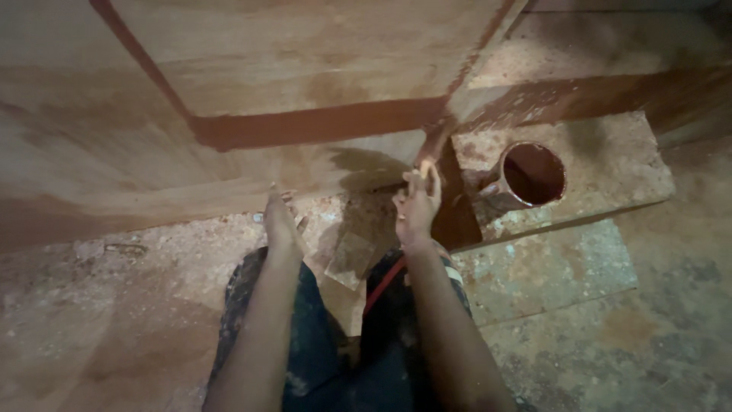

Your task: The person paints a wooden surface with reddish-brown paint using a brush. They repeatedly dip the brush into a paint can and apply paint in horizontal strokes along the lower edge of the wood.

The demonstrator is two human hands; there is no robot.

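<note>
While right hand [416,204] grips sponge [425,166], stain cup [526,177] sits just beside.

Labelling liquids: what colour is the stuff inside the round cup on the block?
Dark reddish-brown, inside the round cup; head view shows it best.

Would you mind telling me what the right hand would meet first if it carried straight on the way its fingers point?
The right hand points up and away, with a small yellowish piece at its fingertips. Straight ahead it would probably first meet the reddish-brown painted band on the wooden panel, though depth is hard to judge.
</note>
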